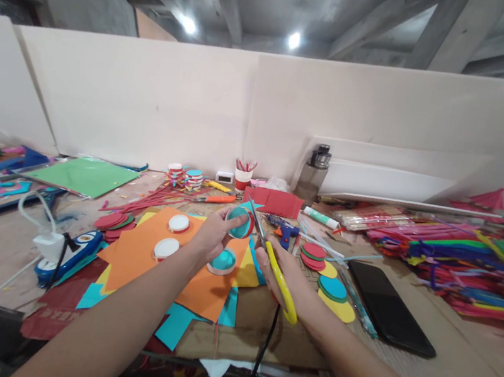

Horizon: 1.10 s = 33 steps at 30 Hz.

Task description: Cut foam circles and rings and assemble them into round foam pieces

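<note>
Over the middle of the workbench (459,358), we note the left hand (211,237) pinching a blue-faced round (239,226) at its left side, lifted above the orange sheets (208,299). The right hand (290,272) grasps the yellow-handled scissors (274,267), blades pointing up and away beside the round's red edge; whether they touch it we cannot tell. Step in hand, as we judge it: trimming at the rim. To do it well, we would turn the round into the blades, take short snips along the curve, and mind the left fingertips near the cutting side. Two white-topped rounds (179,223) and a blue-centred round (222,262) lie below. Glue gun (287,235) just beyond the right hand; we would swing the scissors wide of it.
</note>
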Each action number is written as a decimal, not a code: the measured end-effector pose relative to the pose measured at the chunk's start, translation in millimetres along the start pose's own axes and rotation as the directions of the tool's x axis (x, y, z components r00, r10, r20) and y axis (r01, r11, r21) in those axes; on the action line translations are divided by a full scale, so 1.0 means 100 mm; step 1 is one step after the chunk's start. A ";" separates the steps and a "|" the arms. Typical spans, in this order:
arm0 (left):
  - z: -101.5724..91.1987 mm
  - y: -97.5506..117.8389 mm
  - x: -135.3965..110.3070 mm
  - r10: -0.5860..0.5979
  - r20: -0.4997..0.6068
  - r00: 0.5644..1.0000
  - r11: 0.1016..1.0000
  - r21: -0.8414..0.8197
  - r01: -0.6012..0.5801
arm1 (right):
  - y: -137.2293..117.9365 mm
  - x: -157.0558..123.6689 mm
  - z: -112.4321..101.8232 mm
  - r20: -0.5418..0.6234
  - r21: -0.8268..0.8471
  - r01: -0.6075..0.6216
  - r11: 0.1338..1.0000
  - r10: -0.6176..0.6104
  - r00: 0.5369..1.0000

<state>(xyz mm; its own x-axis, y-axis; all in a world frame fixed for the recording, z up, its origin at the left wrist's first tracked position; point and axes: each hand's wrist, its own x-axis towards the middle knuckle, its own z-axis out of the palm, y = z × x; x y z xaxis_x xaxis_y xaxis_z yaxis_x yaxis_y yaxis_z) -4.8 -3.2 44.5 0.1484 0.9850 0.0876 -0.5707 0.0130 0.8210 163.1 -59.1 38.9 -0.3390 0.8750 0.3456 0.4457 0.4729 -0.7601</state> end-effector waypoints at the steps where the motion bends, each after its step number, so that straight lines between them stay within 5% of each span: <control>1: 0.01 0.00 0.00 0.004 0.001 1.000 1.000 0.002 -0.004 | 0.00 0.00 0.00 0.004 0.004 -0.002 1.000 0.002 1.000; 33: 0.03 -0.01 -0.02 0.059 0.008 0.998 0.997 0.041 -0.059 | 0.05 0.00 -0.02 0.033 -0.069 -0.008 0.998 0.010 0.999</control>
<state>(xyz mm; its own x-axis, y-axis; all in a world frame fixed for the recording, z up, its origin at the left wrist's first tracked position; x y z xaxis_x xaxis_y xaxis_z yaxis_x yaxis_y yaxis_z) -2.6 -5.8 45.2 0.1209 0.9828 0.1398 -0.5445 -0.0521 0.8372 166.8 -56.3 36.7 -0.3616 0.8757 0.3199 0.5045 0.4723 -0.7228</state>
